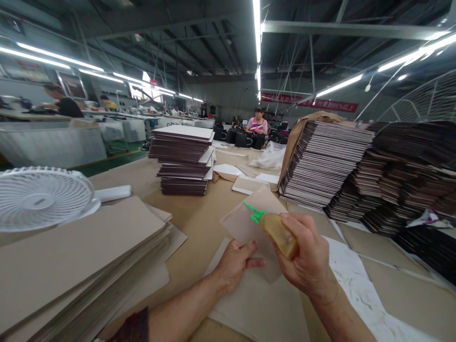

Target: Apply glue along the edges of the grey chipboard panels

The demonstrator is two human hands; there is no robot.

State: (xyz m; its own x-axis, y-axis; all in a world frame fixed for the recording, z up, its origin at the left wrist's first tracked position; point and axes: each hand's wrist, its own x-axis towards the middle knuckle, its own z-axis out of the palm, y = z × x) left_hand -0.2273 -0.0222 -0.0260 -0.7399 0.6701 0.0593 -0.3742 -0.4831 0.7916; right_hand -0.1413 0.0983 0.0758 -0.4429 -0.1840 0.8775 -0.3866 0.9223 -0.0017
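Right hand (302, 254) clenched around a squat amber translucent plastic squeeze bottle (280, 235) with a bright green nozzle (255, 213), long axis slanting up and left over a thin tan card panel (242, 228); left hand (235, 265) pinching that panel near its lower edge, just above the brown-paper-covered counter (199, 223). Bottle likely light and soft, best gripped round its belly; card probably light, stiff yet bendable, safest held by the edges
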